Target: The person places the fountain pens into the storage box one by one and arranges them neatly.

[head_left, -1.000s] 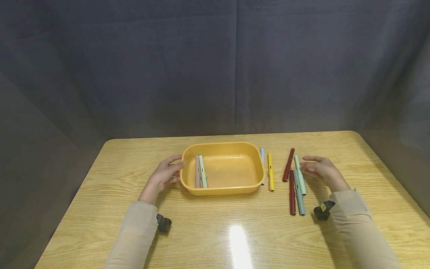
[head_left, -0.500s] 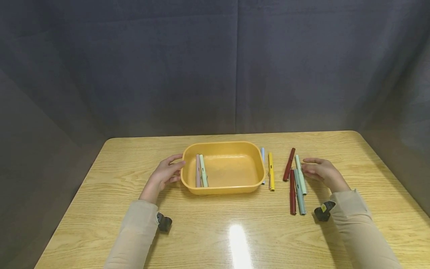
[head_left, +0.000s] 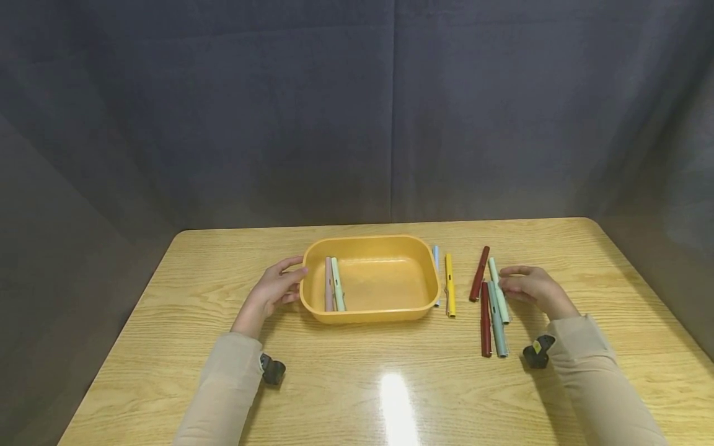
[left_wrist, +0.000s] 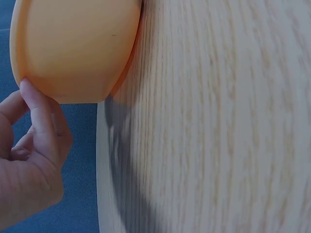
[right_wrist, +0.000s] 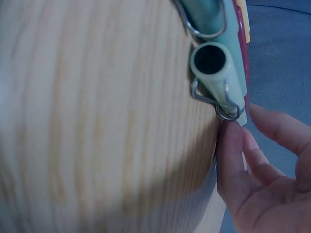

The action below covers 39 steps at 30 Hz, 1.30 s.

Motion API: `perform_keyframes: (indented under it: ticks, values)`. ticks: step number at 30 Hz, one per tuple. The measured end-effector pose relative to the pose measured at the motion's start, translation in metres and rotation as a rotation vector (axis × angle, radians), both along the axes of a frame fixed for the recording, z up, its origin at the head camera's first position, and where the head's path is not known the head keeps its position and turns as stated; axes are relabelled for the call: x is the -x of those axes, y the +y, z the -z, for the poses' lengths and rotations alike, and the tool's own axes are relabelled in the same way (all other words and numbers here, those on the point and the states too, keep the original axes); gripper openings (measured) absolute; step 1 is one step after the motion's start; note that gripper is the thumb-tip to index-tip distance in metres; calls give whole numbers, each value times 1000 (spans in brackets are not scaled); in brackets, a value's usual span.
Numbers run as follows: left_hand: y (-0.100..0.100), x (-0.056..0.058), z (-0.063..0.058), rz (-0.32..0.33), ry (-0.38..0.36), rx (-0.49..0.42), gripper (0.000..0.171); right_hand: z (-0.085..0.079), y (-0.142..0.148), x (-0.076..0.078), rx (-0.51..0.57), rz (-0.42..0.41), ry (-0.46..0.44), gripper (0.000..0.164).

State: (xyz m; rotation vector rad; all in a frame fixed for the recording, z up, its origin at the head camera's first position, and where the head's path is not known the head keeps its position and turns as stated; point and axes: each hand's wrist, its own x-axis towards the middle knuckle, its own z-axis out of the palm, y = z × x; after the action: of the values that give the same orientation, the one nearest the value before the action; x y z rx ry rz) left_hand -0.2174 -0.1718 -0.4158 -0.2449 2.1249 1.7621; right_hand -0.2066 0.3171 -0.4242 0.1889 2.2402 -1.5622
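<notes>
Dark cloth — a curtain, perhaps — behind a wood-grained table.

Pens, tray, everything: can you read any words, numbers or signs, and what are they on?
No words, numbers or signs can be read.
Pens: no readable letters.
Orange tray: tiny dark mark, too small.
Right wrist camera: yellow patch, too small.

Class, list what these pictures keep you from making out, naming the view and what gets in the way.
- Light-blue pen: partly hidden in the head view by the tray's right end.
- Left hand: some fingertips hidden in the head view behind the tray's left wall.
- Tray: cut off in the left wrist view by the top edge.
- Yellow pen: any lettering is too small in the head view.
</notes>
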Motion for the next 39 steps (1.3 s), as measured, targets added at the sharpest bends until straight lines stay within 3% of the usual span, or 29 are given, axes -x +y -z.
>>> perform_keyframes:
  ticks: [21, 39]
  values:
    - [0, 0, 1, -6, -7, 11, 52, -4, -16, 3, -259, -10, 29, 51]
    - [-1, -1, -2, 16, 0, 0, 54, -11, -12, 2, -266, -14, 10, 56]
